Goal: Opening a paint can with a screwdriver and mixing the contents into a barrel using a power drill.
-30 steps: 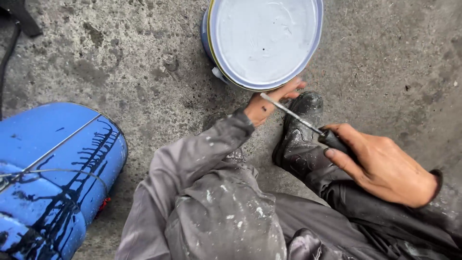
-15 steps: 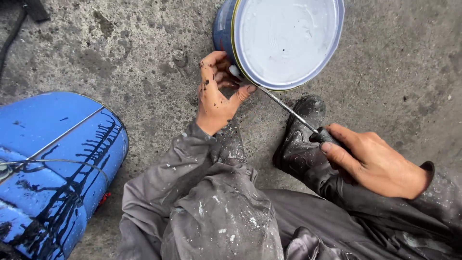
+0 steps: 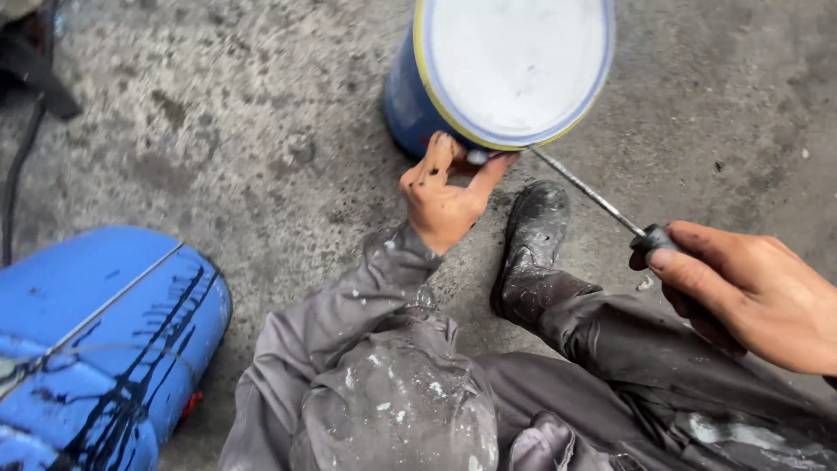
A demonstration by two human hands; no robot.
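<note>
Left hand: the left hand (image 3: 445,196) rested against the near rim of the paint can (image 3: 418,96), fingers loosely curled and thumb up at the lid edge, gripping nothing.
Right hand: the right hand (image 3: 750,292) was closed around the dark handle of a screwdriver (image 3: 602,202).
Screwdriver: its metal shaft slanted up-left, the tip at the can's rim beside the left thumb.
Paint can: blue-walled, with a white lid (image 3: 514,61), standing on the concrete floor (image 3: 218,131) just beyond a black boot (image 3: 532,235).
Nearby: a blue drum (image 3: 96,340) streaked with black lay at the left, well apart.
</note>
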